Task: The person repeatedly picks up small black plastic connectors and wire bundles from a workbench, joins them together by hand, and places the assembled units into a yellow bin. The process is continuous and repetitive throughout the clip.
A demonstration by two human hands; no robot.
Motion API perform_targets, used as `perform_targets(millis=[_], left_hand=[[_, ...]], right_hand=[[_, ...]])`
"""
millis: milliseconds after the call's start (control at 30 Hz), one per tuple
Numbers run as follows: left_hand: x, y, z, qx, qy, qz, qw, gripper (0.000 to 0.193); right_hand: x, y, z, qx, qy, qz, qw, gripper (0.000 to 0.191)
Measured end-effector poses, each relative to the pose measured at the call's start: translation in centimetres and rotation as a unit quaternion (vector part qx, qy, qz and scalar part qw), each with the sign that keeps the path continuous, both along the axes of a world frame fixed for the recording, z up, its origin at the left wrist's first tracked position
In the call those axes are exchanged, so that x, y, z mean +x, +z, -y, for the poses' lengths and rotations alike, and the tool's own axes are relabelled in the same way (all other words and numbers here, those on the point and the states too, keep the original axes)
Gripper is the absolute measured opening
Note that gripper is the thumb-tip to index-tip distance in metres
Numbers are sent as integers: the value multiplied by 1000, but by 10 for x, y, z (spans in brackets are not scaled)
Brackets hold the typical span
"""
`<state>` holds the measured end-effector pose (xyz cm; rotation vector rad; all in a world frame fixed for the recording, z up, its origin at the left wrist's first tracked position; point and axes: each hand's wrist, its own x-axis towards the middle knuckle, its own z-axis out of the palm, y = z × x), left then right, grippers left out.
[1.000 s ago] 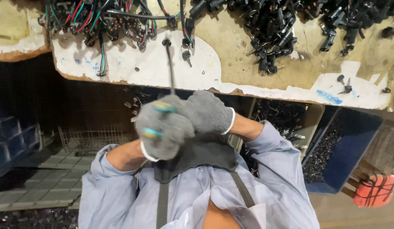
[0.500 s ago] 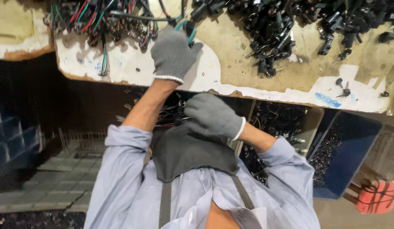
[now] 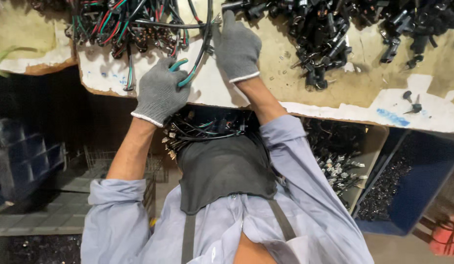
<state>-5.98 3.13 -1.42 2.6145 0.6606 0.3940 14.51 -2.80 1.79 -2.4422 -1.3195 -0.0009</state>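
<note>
Both gloved hands have gone up onto the worn tan workbench top (image 3: pixel 305 95) since a moment ago, when only the left reached the wires and the right hung low by the apron. That bench top, scuffed and patched with white and a smear of blue, is the landmark and the biggest thing; below its near edge sit a dark blue plastic bin (image 3: pixel 422 190) and a cardboard box of small metal-tipped parts (image 3: pixel 341 168). On the bench, toward its far right, lies a heap of black plastic connectors (image 3: pixel 334 29), knobbly and matt; toward its far left lies a tangle of red, green and black insulated wires (image 3: pixel 124 27). Against the bench's near edge hangs a dark grey cloth apron (image 3: pixel 224 171) on the person's chest, with a coil of wires resting along its top. The left hand (image 3: pixel 160 93), in a grey knitted glove with a white cuff, is curled over the teal handles of a pair of cutting pliers (image 3: pixel 184 73) near the middle of the bench's front. The right hand (image 3: pixel 235 46), gloved the same, is just beside it, fingers bent and closed round a thin black cable (image 3: pixel 206 34) that curves up toward the tangle. How tightly it pinches cannot be told.
</note>
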Motion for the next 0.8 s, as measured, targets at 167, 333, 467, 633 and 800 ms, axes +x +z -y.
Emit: perform_targets(millis=[167,333,467,633,800], left_hand=[[1,-1,-5,-17,-50,-25,998,21],[3,-9,-11,6,-139,-13,990,25],[7,-4,-16,-5,-127,-111,986,19],[3,-2,-18,-50,-82,-102,990,34],[2,-6,-9,-6,-45,-31,998,28]], right_hand=[[15,-7,46,96,81,-12,992,33],[32,1,110,207,106,-166,958,35],[12,0,142,267,52,-391,879,23],[-19,0,155,168,24,-367,914,26],[-26,6,153,192,139,-275,932,28]])
